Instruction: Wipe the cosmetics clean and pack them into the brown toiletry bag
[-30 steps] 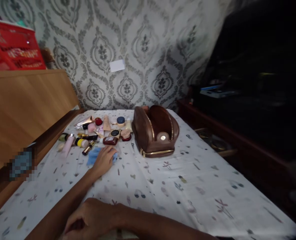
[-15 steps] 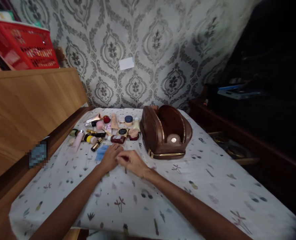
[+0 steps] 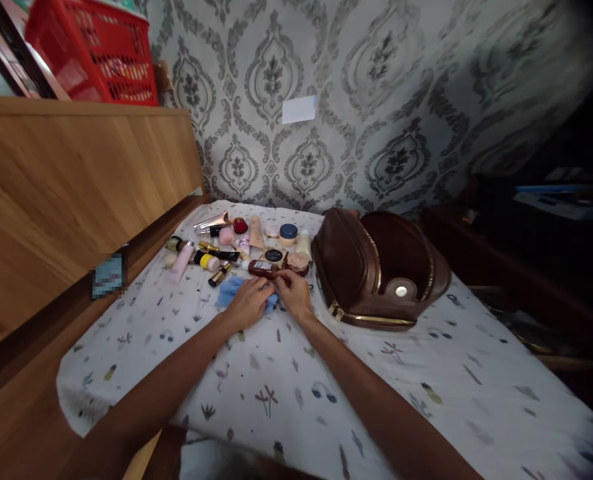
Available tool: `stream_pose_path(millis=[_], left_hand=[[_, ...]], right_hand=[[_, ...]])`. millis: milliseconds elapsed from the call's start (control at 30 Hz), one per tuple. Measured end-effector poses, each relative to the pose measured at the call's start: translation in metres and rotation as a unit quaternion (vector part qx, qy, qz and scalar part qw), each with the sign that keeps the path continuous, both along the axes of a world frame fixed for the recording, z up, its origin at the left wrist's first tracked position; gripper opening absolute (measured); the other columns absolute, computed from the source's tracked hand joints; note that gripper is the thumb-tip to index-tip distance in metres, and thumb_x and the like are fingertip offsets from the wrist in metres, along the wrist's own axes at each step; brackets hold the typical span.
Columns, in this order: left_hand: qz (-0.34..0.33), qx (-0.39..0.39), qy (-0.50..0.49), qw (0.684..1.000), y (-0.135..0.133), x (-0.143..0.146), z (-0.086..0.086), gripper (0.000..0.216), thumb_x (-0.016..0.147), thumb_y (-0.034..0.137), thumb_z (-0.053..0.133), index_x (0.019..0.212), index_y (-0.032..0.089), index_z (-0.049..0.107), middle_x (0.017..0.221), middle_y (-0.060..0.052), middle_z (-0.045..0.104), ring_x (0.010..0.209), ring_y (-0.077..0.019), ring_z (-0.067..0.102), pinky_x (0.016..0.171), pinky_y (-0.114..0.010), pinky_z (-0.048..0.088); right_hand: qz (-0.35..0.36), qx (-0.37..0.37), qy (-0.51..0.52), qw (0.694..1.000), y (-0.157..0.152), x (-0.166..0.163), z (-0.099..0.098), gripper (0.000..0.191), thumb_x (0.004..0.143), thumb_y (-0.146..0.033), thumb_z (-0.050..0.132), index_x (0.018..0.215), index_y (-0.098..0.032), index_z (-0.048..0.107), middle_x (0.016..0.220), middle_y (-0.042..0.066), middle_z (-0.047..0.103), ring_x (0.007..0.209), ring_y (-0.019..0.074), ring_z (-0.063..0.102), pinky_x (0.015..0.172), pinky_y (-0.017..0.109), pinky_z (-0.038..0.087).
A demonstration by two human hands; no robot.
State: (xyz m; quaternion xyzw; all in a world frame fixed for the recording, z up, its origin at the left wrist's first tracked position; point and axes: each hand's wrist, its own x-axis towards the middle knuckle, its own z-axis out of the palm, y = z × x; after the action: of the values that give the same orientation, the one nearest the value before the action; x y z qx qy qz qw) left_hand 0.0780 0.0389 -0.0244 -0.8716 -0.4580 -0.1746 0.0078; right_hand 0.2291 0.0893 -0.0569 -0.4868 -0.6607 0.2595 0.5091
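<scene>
A light blue cloth [image 3: 229,291] lies crumpled on the patterned sheet, partly hidden beneath my left hand [image 3: 249,303]. The fingers of that hand are bent down and closed on the cloth. My right hand [image 3: 295,293] is pinched at the cloth's right edge, fingertips close to a brown bottle [image 3: 263,268]; the exact grip is small and hard to see. Just beyond the hands sit an opened compact [image 3: 297,262], a round black-topped compact [image 3: 273,255] and a black-and-gold tube [image 3: 219,275]. On the right stands a brown toiletry bag [image 3: 343,267], unzipped.
Several cosmetics spread behind the hands, including a pink tube [image 3: 181,261], a blue-lidded jar [image 3: 289,233] and a cream tube [image 3: 303,244]. A wooden headboard [image 3: 86,167] borders the left, with a red basket [image 3: 96,53] on top. The papered wall [image 3: 361,140] closes the back.
The view has swung left, so everything appears farther right. My hands have parted slightly, the right one moving up toward the brown bottle. Blue cloth now shows on both sides of my left hand.
</scene>
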Motion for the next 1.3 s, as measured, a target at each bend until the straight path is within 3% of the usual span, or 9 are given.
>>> stream_pose_path(millis=[200,267,367,500,667,900,1133,1300], left_hand=[[-0.012,-0.008,0.008,1.0,-0.002,-0.004,0.005,0.027,0.081,0.004,0.047,0.099,0.018,0.062,0.107,-0.011,0.061,0.105,-0.0268,0.055,0.087,-0.04,0.046],[-0.013,-0.006,0.008,1.0,-0.003,-0.006,0.007,0.028,0.082,0.006,0.047,0.102,0.018,0.063,0.108,-0.011,0.061,0.106,-0.0278,0.055,0.088,-0.041,0.046],[-0.011,-0.004,0.007,1.0,-0.004,-0.006,0.009,0.031,0.084,0.01,0.048,0.109,0.018,0.062,0.111,-0.011,0.062,0.107,-0.0284,0.056,0.089,-0.042,0.045],[-0.003,0.002,0.01,1.0,-0.005,-0.006,0.008,0.033,0.086,0.013,0.049,0.116,0.019,0.061,0.113,-0.01,0.064,0.109,-0.0278,0.056,0.09,-0.041,0.044],[0.006,0.004,0.003,1.0,-0.003,-0.004,0.005,0.032,0.089,0.014,0.048,0.118,0.018,0.059,0.116,-0.011,0.063,0.11,-0.0276,0.056,0.092,-0.042,0.045],[0.024,0.011,-0.027,0.999,-0.002,-0.004,0.002,0.048,0.09,0.012,0.047,0.137,0.02,0.045,0.122,-0.011,0.061,0.113,-0.0279,0.056,0.091,-0.042,0.046],[0.033,0.039,0.019,0.999,-0.007,-0.005,0.008,0.023,0.095,0.027,0.05,0.115,0.022,0.061,0.112,-0.01,0.061,0.104,-0.0283,0.056,0.087,-0.042,0.045],[0.003,0.044,0.032,0.999,-0.006,-0.008,0.007,0.022,0.097,0.034,0.051,0.109,0.021,0.063,0.108,-0.008,0.061,0.103,-0.0263,0.055,0.087,-0.04,0.046]], right_hand=[[-0.048,0.038,-0.012,0.998,-0.002,0.012,-0.001,0.029,0.082,-0.025,0.046,0.097,-0.016,0.069,0.091,0.01,0.073,0.081,0.0224,0.067,0.076,0.035,0.056],[-0.077,0.06,-0.018,0.995,-0.002,0.018,0.003,0.032,0.082,-0.024,0.047,0.106,-0.016,0.067,0.102,0.012,0.069,0.093,0.0245,0.065,0.086,0.04,0.054],[-0.126,0.096,-0.039,0.987,0.001,0.024,0.005,0.044,0.081,-0.022,0.05,0.122,-0.014,0.06,0.125,0.018,0.059,0.12,0.0298,0.054,0.107,0.05,0.042],[-0.146,0.086,-0.086,0.982,0.01,0.026,-0.007,0.061,0.08,-0.024,0.051,0.139,-0.009,0.045,0.146,0.023,0.043,0.139,0.0328,0.038,0.115,0.052,0.033],[-0.13,0.06,-0.092,0.985,0.021,0.028,-0.023,0.069,0.078,-0.029,0.052,0.139,-0.001,0.04,0.143,0.03,0.044,0.138,0.0383,0.04,0.113,0.054,0.034],[-0.111,0.067,-0.079,0.988,0.024,0.031,-0.028,0.068,0.077,-0.032,0.053,0.14,-0.013,0.039,0.138,0.021,0.052,0.13,0.0333,0.051,0.111,0.053,0.039],[-0.124,0.056,-0.081,0.987,0.028,0.035,-0.031,0.068,0.076,-0.038,0.054,0.138,-0.011,0.041,0.137,0.023,0.053,0.129,0.0361,0.051,0.109,0.055,0.039],[-0.123,0.053,-0.085,0.987,0.029,0.037,-0.031,0.069,0.075,-0.036,0.056,0.137,-0.009,0.041,0.137,0.025,0.053,0.129,0.0368,0.051,0.109,0.054,0.039]])
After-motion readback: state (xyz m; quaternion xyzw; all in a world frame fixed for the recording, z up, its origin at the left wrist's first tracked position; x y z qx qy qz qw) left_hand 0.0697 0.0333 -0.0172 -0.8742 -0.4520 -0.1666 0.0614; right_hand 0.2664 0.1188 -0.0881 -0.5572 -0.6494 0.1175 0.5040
